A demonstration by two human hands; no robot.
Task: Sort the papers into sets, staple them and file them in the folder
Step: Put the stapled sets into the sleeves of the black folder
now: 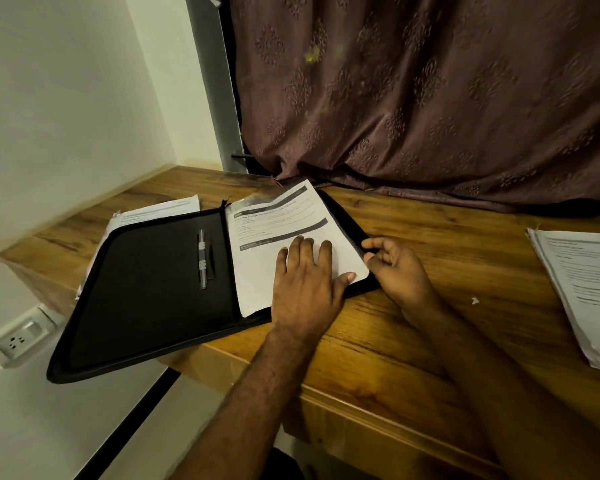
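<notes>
A black zip folder [146,292] lies open on the wooden desk [413,323], its left flap hanging past the desk's front edge. A printed paper set [278,230] lies on the folder's right half. My left hand [305,285] presses flat on that set with straight fingers. My right hand [395,268] is at the folder's right edge, its fingers curled round the rim beside the paper's corner. A pen [201,258] sits in the loop at the folder's spine. More papers [153,213] lie under the folder's far left corner.
A second stack of printed papers [579,289] lies at the desk's right edge. A brown patterned curtain [430,98] hangs down to the desk's back. A wall socket [18,337] is on the wall at lower left. A small paper scrap [475,300] lies on the desk.
</notes>
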